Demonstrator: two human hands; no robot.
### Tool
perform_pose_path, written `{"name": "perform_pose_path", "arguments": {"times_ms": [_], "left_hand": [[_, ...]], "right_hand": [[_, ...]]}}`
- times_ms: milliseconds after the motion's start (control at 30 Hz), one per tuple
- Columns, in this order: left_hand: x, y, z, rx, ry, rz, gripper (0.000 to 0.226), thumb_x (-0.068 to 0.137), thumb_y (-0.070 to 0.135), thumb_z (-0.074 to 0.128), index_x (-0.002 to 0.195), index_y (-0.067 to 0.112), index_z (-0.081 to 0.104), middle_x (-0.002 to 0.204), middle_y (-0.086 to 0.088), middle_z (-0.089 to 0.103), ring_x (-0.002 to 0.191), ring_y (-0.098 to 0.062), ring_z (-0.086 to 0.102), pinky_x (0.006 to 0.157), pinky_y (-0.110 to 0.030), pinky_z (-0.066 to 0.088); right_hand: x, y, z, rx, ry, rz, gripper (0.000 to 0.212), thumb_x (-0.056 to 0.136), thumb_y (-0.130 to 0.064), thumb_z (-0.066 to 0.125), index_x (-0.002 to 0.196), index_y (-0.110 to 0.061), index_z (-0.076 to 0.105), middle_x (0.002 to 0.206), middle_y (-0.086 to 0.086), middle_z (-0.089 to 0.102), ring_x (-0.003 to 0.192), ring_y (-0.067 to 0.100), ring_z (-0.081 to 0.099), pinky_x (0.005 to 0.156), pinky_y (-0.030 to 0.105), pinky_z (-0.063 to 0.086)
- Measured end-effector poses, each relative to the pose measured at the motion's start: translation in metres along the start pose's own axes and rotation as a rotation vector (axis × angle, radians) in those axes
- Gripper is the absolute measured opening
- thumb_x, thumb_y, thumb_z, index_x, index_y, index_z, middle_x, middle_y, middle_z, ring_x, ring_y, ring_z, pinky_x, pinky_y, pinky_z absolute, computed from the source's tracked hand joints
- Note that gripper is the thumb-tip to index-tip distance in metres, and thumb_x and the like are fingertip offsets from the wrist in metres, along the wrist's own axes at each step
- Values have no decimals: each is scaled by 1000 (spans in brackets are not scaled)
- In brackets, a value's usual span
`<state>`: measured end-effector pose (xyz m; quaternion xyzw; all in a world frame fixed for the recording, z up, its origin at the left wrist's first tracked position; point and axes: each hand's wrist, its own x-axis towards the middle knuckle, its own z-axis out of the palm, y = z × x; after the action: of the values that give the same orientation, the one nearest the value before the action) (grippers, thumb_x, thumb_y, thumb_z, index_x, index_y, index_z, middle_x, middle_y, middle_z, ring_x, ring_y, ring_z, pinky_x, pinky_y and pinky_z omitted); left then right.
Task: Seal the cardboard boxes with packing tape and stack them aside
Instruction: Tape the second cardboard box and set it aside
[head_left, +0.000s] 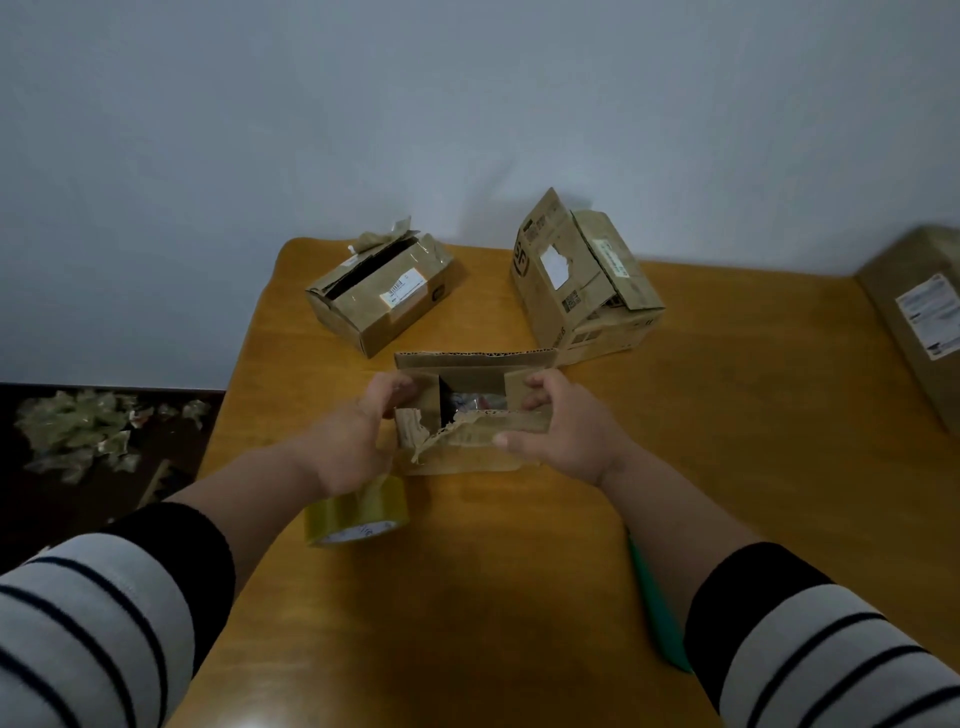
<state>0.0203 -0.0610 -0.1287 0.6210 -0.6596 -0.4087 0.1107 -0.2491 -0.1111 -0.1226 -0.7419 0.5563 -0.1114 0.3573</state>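
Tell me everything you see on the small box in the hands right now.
The small box is worn brown cardboard, resting on the wooden table. Its top is open, the near flap torn and ragged; something crumpled shows inside. The left hand grips its left end, the right hand its right end.

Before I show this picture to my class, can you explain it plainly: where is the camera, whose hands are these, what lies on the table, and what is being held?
There is one picture, taken by a camera worn on a person's head, looking forward and down. No machine is involved: these are the person's own bare hands. The left hand and right hand grip the flaps of a small open cardboard box on a wooden table. A roll of packing tape lies near the left wrist, and a green tool lies beside the right forearm. Two more opened boxes sit farther back, and a larger box at the right edge. Scraps of old tape litter the floor.
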Motion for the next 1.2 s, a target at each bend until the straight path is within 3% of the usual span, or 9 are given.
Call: {"name": "perform_pose_path", "arguments": {"times_ms": [133, 300, 467, 700, 833, 933, 1000, 1067, 1200], "left_hand": [[-4, -6, 8, -34, 64, 79, 89, 81, -3, 68, 138, 39, 13, 155, -3, 35, 136, -13, 39, 99, -21, 40], [-14, -9, 11, 1, 124, 153, 106, 83, -2, 65, 139, 62, 2, 154, -5, 35, 126, -22, 51, 99, -40, 51], [-19, -14, 8, 256, 37, 291, 109, 86, -8, 52, 132, 76, 1, 163, -3, 8, 137, -23, 37, 86, -14, 41], [-14, -3, -4, 453, -127, 149, 87, 90, 1, 49, 144, 62, 18, 159, 13, -22, 115, -15, 53, 79, -22, 52], [-12, -3, -7, 449, -174, 94, 88, 91, 3, 50, 147, 59, 12, 156, 20, -29, 134, -19, 42, 79, -15, 44], [-10, -8, -6, 439, -187, 85, 84, 94, 5, 49, 148, 57, 10, 152, 25, -34, 141, -17, 33, 69, -3, 33], [-8, -11, -5, 427, -166, 97, 83, 94, 5, 50, 148, 56, 12, 153, 26, -31, 146, -18, 22, 85, -2, 33], [-7, -12, -4, 418, -146, 81, 83, 93, 6, 52, 146, 58, 17, 156, 21, -24, 149, -20, 4, 113, -25, 24], [-10, -11, -2, 425, -7, 72, 81, 89, 11, 60, 138, 67, 28, 154, 12, -5, 137, -22, 12, 116, -41, 21]], "right_hand": [[9, -1, 5, -50, 187, 74, 55, 84, -52, 70, 123, -17, 54, 104, -7, 59, 96, 13, 57, 69, 25, 40], [22, -5, 13, -109, 311, 43, 54, 79, -41, 77, 122, -16, 53, 100, -9, 53, 98, 16, 54, 74, 27, 44], [23, -1, 23, -97, 359, -5, 52, 75, -33, 81, 112, -16, 50, 107, -4, 48, 103, 18, 47, 85, 27, 41], [24, -5, 24, -29, 424, -36, 86, 68, -26, 88, 135, -8, 38, 122, 1, 30, 110, 16, 40, 103, 32, 43], [25, -3, 22, -3, 377, -26, 107, 70, -28, 87, 153, -18, 21, 133, 9, 30, 117, 18, 39, 104, 31, 39], [25, -2, 22, 6, 336, -12, 98, 74, -30, 84, 151, -17, 26, 135, 9, 34, 124, 18, 35, 109, 33, 33], [25, 0, 22, -26, 330, -13, 80, 74, -30, 83, 139, -12, 41, 129, 9, 42, 122, 22, 39, 107, 35, 36], [26, 1, 21, -61, 325, -28, 59, 74, -31, 83, 120, -9, 52, 117, 5, 45, 112, 22, 42, 96, 31, 39], [24, 8, 21, -116, 323, -77, 46, 77, -34, 81, 107, -7, 59, 109, -1, 44, 107, 18, 44, 87, 23, 32]]}}
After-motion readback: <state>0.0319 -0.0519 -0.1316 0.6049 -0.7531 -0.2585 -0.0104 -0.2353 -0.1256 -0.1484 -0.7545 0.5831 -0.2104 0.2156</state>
